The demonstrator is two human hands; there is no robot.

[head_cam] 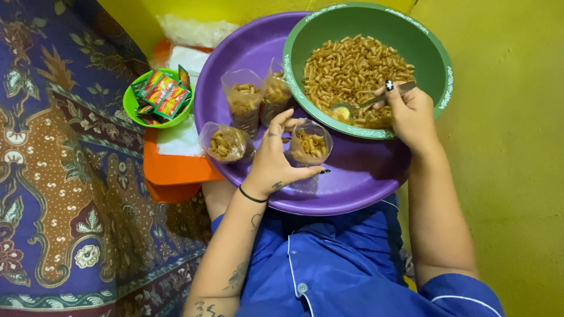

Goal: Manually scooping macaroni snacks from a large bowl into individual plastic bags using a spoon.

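Bare purple tray [358, 170] surface at lower centre of frame, filled plastic bags [244, 103] crowding centre-left, green bowl [437, 64] blocking upper right

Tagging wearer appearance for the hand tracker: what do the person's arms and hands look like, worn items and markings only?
Both forearms are bare, below rolled blue sleeves with white piping. The left hand has a thin black band at the wrist, small tattoos by the wrist and more up the forearm, and dark nails. The right hand has a dark nail with a white mark.

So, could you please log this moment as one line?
left hand: holds bag open | right hand: spoon in bowl of pasta | tray: three filled bags
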